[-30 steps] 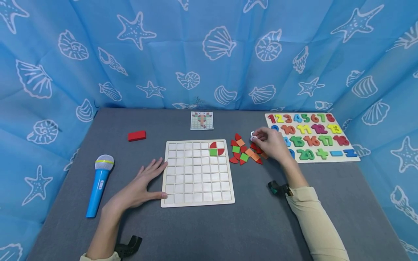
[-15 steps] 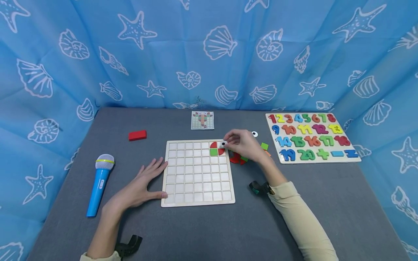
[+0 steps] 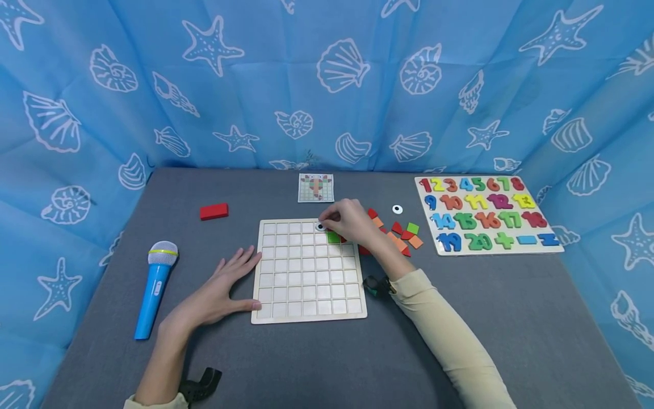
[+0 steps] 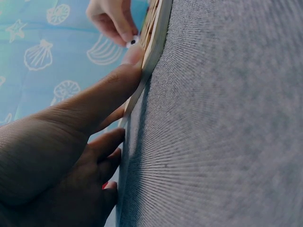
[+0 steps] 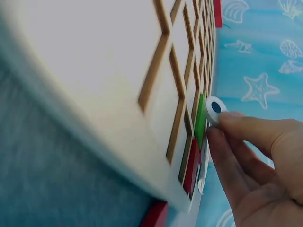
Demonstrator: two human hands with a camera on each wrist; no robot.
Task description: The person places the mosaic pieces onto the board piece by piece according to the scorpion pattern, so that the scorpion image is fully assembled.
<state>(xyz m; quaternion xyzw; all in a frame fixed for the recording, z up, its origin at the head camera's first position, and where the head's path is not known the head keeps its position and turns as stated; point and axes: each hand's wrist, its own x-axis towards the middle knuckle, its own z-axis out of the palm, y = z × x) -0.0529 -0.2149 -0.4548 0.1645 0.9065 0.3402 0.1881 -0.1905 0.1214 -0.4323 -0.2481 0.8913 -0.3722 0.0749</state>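
A pale wooden grid board (image 3: 306,284) lies on the grey table. Over its top row my right hand (image 3: 349,220) pinches a white disc with a black dot (image 3: 320,226) between thumb and fingertips. The right wrist view shows that disc tilted, right at the board surface beside a green square (image 5: 200,120) and a red piece (image 5: 191,165). The right hand partly hides the board's top right corner in the head view. My left hand (image 3: 225,287) lies spread along the left edge, its thumb and fingertips touching the rim.
Loose red, orange and green tiles (image 3: 398,241) lie right of the board, with another white disc (image 3: 397,209) behind them. A pattern card (image 3: 315,188) is at the back. Around these are a number board (image 3: 503,224), a red block (image 3: 214,212) and a toy microphone (image 3: 155,289).
My right hand has taken one white disc from beside the tiles and carried it left over the board's top row. The left hand has stayed at the rim.
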